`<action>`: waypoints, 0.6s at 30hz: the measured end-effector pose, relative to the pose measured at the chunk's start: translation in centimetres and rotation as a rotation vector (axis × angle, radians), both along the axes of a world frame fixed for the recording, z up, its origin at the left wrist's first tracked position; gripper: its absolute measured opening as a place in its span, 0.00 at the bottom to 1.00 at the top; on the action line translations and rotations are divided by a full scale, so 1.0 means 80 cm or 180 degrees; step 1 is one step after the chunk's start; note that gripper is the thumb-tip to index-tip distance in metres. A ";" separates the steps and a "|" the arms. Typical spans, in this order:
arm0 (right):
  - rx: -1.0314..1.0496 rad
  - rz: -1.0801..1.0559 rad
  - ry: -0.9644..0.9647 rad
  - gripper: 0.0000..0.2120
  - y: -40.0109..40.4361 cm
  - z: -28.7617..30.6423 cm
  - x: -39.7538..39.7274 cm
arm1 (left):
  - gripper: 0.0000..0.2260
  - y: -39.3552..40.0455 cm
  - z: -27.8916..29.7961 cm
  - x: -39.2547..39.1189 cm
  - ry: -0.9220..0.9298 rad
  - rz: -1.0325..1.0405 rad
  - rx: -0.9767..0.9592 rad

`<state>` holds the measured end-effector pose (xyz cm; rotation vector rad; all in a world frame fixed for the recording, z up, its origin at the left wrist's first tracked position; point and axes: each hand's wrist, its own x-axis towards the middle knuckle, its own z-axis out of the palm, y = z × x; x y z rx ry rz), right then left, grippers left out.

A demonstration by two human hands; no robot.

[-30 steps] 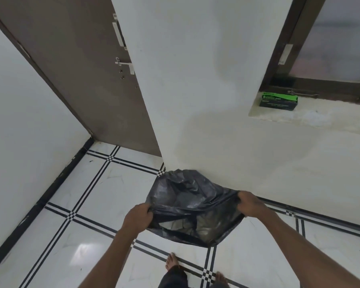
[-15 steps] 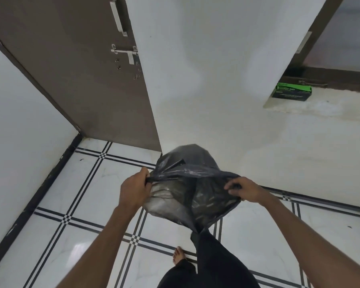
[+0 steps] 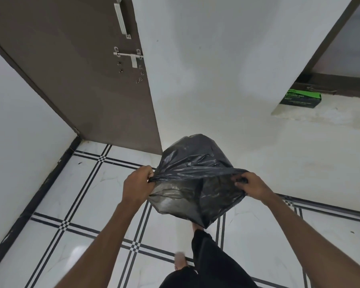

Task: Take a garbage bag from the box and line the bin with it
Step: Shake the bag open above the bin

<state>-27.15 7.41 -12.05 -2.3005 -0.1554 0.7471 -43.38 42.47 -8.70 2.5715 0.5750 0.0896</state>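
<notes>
The garbage bag (image 3: pixel 195 183) is out of the box (image 3: pixel 300 100) (which sits on the window ledge (image 3: pixel 330 115), well apart) and hangs puffed open in mid-air above the floor (image 3: pixel 81 194). The left hand (image 3: pixel 136 185) and right hand (image 3: pixel 250 187) each pinch its rim, stretching the mouth. No bin is in view, so lining it is likely all still left.

No sleeves are worn: both forearms are bare down to the left hand (image 3: pixel 136 187) and right hand (image 3: pixel 252 187). Loose black trousers (image 3: pixel 212 260) are seen at 6 o'clock, and the feet are bare.
</notes>
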 end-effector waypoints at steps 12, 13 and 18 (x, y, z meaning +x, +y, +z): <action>0.0006 -0.0073 -0.0334 0.12 0.013 0.003 0.004 | 0.09 0.001 0.012 0.021 -0.0125 -0.0165 -0.0109; 0.0002 -0.0083 -0.0373 0.13 0.014 0.004 0.002 | 0.09 0.002 0.013 0.020 -0.0108 -0.0155 -0.0124; -0.0081 -0.0018 -0.0388 0.13 0.011 -0.001 -0.008 | 0.06 0.001 0.011 0.014 0.0080 -0.0172 -0.0124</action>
